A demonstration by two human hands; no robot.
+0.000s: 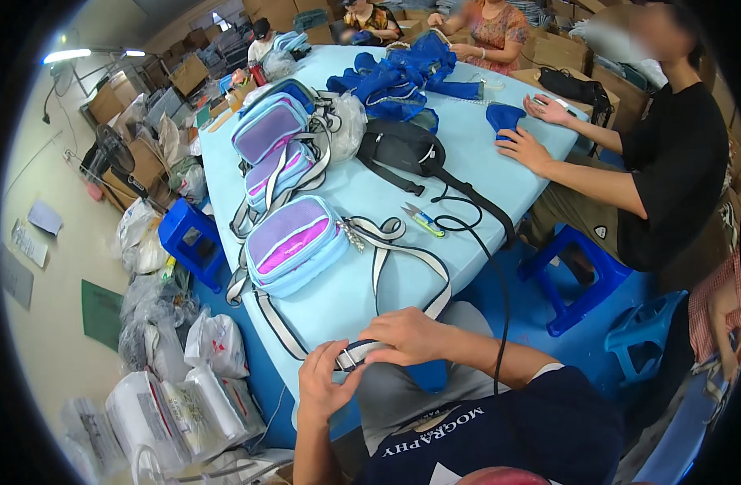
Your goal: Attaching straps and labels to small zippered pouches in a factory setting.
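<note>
Both my hands are at the table's near edge, on the white-and-dark striped shoulder strap (277, 323) of a small bag. Between thumb and fingers, my left hand (328, 380) grips the strap beside a metal slider buckle (346, 360). Just to the right, my right hand (407, 336) pinches the same strap, its fingers partly hiding it. The strap loops back to a light-blue bag (298, 242) with a purple and magenta front, lying on the table ahead. A silvery tag or zip pull hangs at its right side.
Similar purple bags (269, 133) pile up behind on the light-blue table (346, 299). A black waist bag (401, 148), thread snips (425, 220) and blue mesh pieces (403, 77) lie there too. At right, a co-worker's hand (524, 151) touches a blue piece. Blue stools (576, 275) stand below.
</note>
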